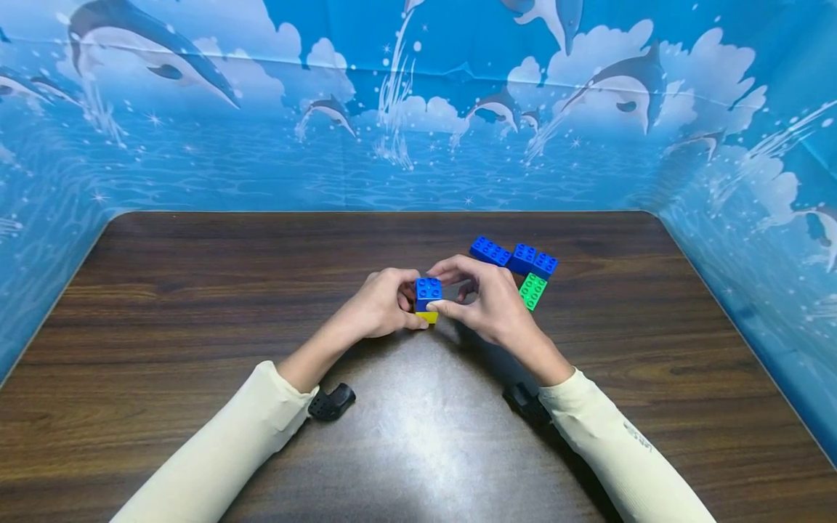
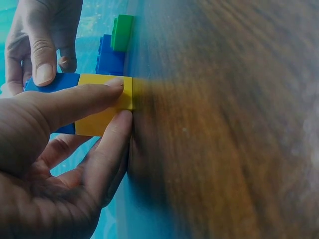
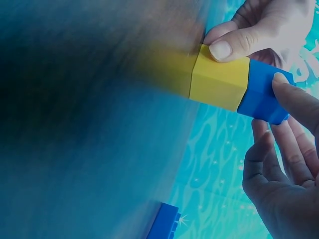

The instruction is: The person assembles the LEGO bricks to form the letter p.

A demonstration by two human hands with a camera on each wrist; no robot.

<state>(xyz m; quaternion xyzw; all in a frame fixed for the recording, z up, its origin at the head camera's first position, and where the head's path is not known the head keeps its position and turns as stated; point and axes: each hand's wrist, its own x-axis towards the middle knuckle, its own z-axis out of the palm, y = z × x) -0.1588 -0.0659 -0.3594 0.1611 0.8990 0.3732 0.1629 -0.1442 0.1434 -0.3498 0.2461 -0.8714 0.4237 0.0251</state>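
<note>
Near the middle of the table, a blue brick (image 1: 428,289) with a studded top sits stacked on a yellow brick (image 1: 430,317). My left hand (image 1: 386,303) pinches the yellow brick between thumb and fingertips, low down by the tabletop. The blue upper brick (image 3: 259,94) is held by my right hand (image 1: 489,299), thumb on the near side and fingers on the far side. In the left wrist view the two bricks line up flush, with no gap showing where blue meets yellow.
Behind my right hand lie several loose bricks: a long blue brick (image 1: 490,250), two shorter blue bricks, one of them (image 1: 524,257) next to the long one, and a green brick (image 1: 532,291). A dolphin-print curtain (image 1: 418,174) surrounds the wooden table (image 1: 196,290).
</note>
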